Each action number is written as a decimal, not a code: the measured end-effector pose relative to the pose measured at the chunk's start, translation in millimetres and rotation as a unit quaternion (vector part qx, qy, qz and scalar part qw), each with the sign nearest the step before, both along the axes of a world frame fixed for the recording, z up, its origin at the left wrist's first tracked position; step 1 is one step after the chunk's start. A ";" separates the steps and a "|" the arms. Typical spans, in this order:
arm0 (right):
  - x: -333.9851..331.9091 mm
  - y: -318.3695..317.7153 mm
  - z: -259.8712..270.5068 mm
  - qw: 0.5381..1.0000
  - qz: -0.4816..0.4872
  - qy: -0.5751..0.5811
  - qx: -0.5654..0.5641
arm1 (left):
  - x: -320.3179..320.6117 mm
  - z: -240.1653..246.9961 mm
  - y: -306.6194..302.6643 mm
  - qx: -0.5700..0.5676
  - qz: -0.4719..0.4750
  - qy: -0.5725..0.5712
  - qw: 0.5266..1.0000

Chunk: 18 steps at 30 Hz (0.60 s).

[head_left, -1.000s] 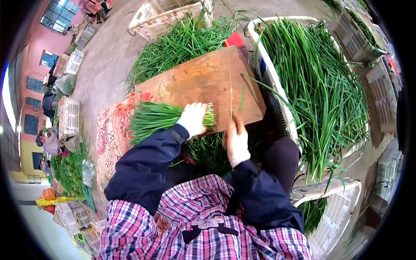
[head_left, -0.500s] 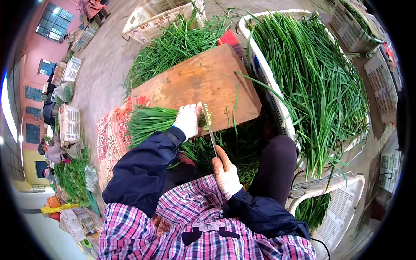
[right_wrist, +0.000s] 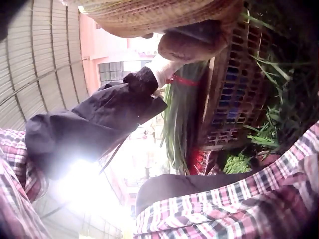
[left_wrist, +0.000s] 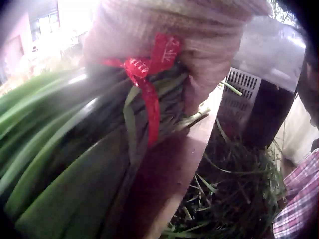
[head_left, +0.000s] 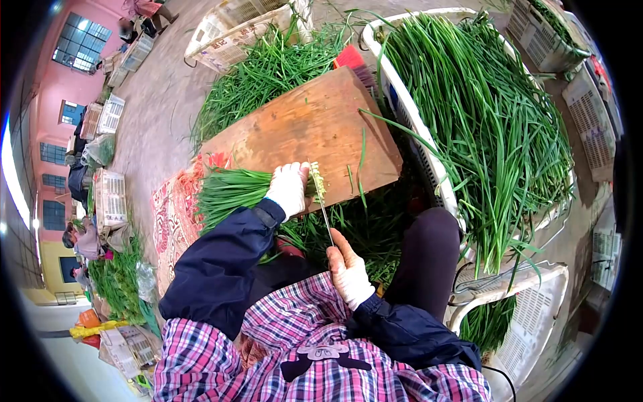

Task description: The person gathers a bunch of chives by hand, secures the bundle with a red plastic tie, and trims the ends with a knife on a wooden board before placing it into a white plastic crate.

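In the head view my left hand (head_left: 289, 189), in a white glove, grips a bundle of garlic chives (head_left: 231, 190) near its stem end. The bundle lies across the front left edge of a wooden board (head_left: 281, 124), its leaves pointing left. A red tie (left_wrist: 151, 104) circles it in the left wrist view, right below my gloved fingers. My right hand (head_left: 349, 273), gloved with bare fingertips, holds a knife (head_left: 324, 213) by its handle. Its thin blade slants up to the stem ends, close beside my left hand. Pale cut stem bits (head_left: 318, 181) lie along the blade.
A white crate (head_left: 418, 130) heaped with long chives stands right of the board. More loose chives (head_left: 268, 84) are piled behind it, near a red brush (head_left: 353, 63). Patterned cloth (head_left: 175, 214) lies to the left. Another white crate (head_left: 532, 321) stands by my right knee (head_left: 432, 244).
My right hand has come back toward my body and left, bringing the knife from the board's right part to the stem ends. Pale stem bits now lie beside the blade. The left hand keeps its grip.
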State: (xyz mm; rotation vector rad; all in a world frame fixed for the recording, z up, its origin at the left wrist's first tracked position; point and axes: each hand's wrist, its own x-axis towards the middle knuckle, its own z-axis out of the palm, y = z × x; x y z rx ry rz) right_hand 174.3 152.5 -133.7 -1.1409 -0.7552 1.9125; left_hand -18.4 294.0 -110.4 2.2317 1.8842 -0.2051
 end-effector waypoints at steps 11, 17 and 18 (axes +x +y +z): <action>-18.4 13.0 -9.7 0.998 -0.019 -0.050 0.040 | 6.6 6.9 2.6 -0.036 0.007 0.057 0.998; -42.1 39.9 -36.9 0.999 -0.019 -0.027 -0.032 | -0.4 6.1 0.0 -0.006 -0.004 0.065 0.998; -41.5 42.7 -27.7 0.998 -0.028 0.017 -0.057 | -4.4 -5.3 -4.2 0.044 -0.014 0.082 0.996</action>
